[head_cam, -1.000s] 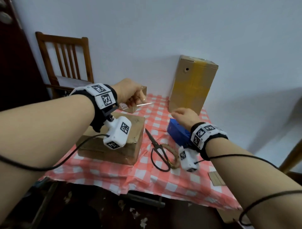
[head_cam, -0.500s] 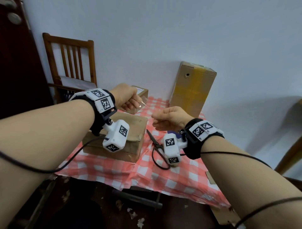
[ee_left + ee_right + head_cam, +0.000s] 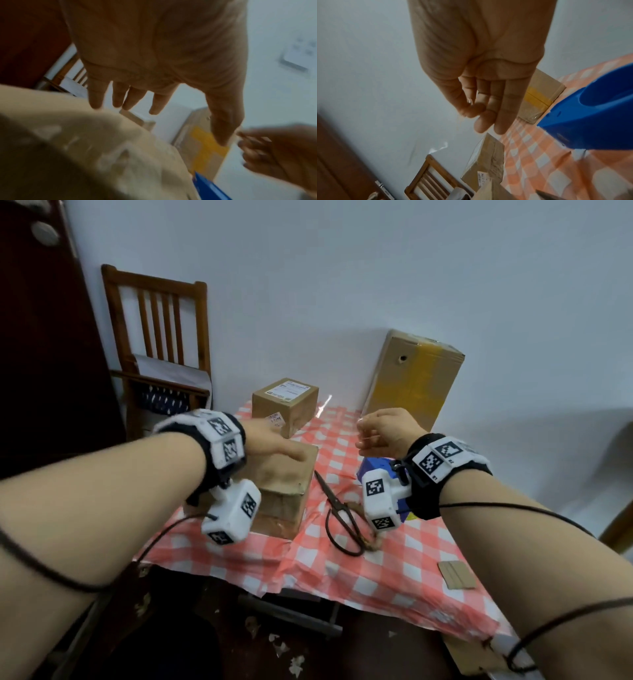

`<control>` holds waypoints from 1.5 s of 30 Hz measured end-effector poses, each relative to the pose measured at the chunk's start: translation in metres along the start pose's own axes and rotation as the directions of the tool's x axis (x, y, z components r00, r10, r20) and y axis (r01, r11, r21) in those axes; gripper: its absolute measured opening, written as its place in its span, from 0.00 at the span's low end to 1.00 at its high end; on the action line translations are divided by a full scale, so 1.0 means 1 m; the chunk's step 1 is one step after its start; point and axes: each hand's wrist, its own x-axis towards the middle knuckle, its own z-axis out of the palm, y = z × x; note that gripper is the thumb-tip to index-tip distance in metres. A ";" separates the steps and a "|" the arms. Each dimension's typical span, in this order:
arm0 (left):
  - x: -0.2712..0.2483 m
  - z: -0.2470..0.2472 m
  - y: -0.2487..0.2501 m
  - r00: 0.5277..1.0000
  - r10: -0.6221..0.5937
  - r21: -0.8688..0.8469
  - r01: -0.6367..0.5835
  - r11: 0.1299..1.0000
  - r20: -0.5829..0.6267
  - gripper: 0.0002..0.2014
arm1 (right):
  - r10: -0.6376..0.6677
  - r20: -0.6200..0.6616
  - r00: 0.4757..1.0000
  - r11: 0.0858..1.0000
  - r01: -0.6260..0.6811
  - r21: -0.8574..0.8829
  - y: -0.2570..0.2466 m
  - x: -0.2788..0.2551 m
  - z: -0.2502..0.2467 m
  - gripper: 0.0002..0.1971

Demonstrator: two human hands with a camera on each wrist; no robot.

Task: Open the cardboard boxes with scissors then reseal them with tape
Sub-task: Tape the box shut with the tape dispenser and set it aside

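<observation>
The right hand's (image 3: 387, 433) thumb and forefinger (image 3: 471, 108) were pinched together on what looked like a thin strip of clear tape, though the strip was too faint in the right wrist view to be sure of; the other fingers hung straight and close together. Held up above the table like that, the strip would stay off the cloth and not stick to itself. The left hand (image 3: 270, 445) lay with straight, slightly spread fingers (image 3: 120, 97) over the top of the nearest cardboard box (image 3: 284, 484), probably to steady the box and keep its flaps down for resealing.

Just beside that box on the red-checked tablecloth (image 3: 394, 563), the black scissors (image 3: 337, 515) lay untouched, set down within reach. The blue tape dispenser (image 3: 590, 112) sat below the right wrist, close to where the strip would have come from. A smaller labelled box (image 3: 286, 402) stood behind the near one, and a tall box with yellow tape (image 3: 414, 378) leaned by the wall. A scrap of cardboard (image 3: 457, 575) lay near the table's right edge, and a wooden chair (image 3: 157, 320) stood behind the table.
</observation>
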 end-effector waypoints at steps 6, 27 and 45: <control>0.007 0.054 0.017 0.999 0.004 0.389 0.013 0.921 -0.043 0.28 | -0.029 0.077 0.997 0.997 0.023 0.079 0.021 0.008 0.028 0.33; 0.020 0.004 -0.021 0.994 -0.071 -0.767 -0.014 0.641 -0.078 0.25 | -0.032 0.195 0.980 0.987 0.061 -0.147 -0.009 0.004 0.034 0.11; -0.016 0.003 -0.009 0.994 -0.010 -0.861 0.101 0.498 0.111 0.12 | -0.045 0.275 0.960 0.971 0.107 -0.215 -0.025 -0.016 0.035 0.11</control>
